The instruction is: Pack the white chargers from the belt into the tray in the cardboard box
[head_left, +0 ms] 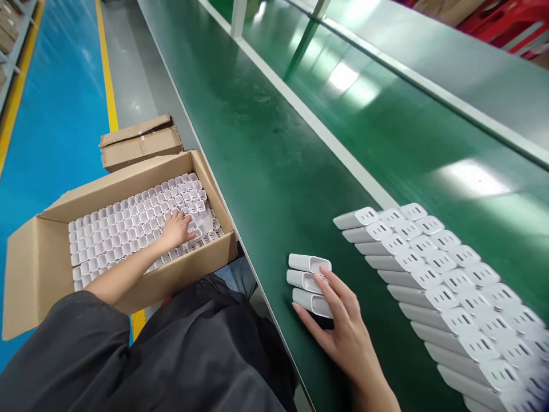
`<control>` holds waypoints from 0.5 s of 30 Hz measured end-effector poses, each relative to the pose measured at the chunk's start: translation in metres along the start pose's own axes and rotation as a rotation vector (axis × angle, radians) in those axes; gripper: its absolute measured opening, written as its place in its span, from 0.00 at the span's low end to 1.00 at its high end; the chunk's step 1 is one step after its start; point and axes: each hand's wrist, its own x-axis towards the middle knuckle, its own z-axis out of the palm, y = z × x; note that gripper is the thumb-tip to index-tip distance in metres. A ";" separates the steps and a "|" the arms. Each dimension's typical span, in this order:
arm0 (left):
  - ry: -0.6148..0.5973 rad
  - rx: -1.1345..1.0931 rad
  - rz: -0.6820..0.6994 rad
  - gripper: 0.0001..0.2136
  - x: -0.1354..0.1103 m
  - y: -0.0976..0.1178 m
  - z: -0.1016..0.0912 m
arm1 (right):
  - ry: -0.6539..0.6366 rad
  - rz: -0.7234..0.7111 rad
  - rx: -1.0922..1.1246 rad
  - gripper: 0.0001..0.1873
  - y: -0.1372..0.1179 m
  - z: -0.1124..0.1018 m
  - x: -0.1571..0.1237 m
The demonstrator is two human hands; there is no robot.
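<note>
My left hand (176, 230) reaches into an open cardboard box (55, 246) at the left. Its fingers are apart and touch the tops of white plastic charger casings (115, 232) packed in rows; whether one is between them is hard to see. On the green bench, my right hand (343, 320) spans a short row of three white casings (304, 280) lying on their sides, hollow ends toward the hand. The thumb presses the nearest casing and the fingertips reach the farther ones. To the right stands a stacked block of white casings (441, 263), their slotted ends facing up.
The green bench (240, 126) runs away from me, with a pale rail (309, 117) along it. A closed cardboard box (141, 143) sits beyond the open one. Blue floor (64, 97) with yellow lines lies at left. Red stools (510, 26) show at the top right.
</note>
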 end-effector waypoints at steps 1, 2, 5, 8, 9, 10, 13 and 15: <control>0.008 0.023 -0.005 0.20 -0.001 0.000 0.002 | -0.004 0.003 0.005 0.43 0.000 0.000 0.000; 0.014 0.043 -0.012 0.20 -0.003 0.000 0.003 | -0.006 0.003 0.011 0.43 0.000 -0.001 0.000; 0.009 0.086 -0.050 0.19 -0.006 0.000 0.005 | -0.006 -0.001 0.023 0.43 0.000 -0.002 0.000; -0.048 0.097 -0.099 0.20 -0.002 -0.001 0.006 | -0.011 0.002 0.027 0.43 0.000 -0.003 0.000; -0.082 0.094 -0.123 0.21 0.001 -0.001 0.006 | -0.013 0.003 0.028 0.43 0.000 -0.003 0.000; -0.121 0.088 -0.150 0.20 0.005 -0.001 0.007 | -0.016 0.004 0.028 0.43 0.001 -0.003 0.000; -0.226 0.056 -0.225 0.19 0.017 0.002 0.007 | -0.015 0.006 0.027 0.43 0.001 -0.003 -0.001; -0.266 0.021 -0.254 0.18 0.025 0.005 0.006 | -0.008 0.005 0.023 0.44 0.001 -0.003 0.000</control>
